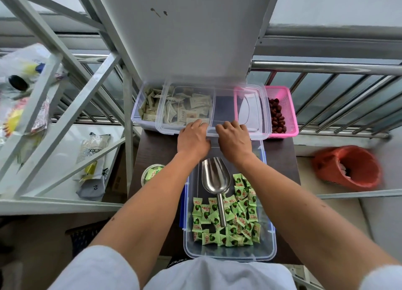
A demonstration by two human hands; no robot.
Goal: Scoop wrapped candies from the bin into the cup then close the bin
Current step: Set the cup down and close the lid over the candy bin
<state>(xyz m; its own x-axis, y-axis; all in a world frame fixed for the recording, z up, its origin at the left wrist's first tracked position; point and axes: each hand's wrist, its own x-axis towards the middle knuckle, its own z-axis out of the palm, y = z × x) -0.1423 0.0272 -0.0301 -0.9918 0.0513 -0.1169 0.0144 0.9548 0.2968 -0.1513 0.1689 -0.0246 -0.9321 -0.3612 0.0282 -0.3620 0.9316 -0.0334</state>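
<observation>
Both grips, left hand (192,138) and right hand (233,138), pinch the near edge of the clear lid (224,109), which, dragged carelessly, could snag the scoop (215,176) lying in the open candy bin (192,249) below.

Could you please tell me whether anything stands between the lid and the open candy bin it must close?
Nothing visible blocks it. The left hand and right hand grip the lid just beyond the bin, whose visible rim looks bare. The scoop lies inside on the candies; whether it tops the rim I cannot tell.
</observation>
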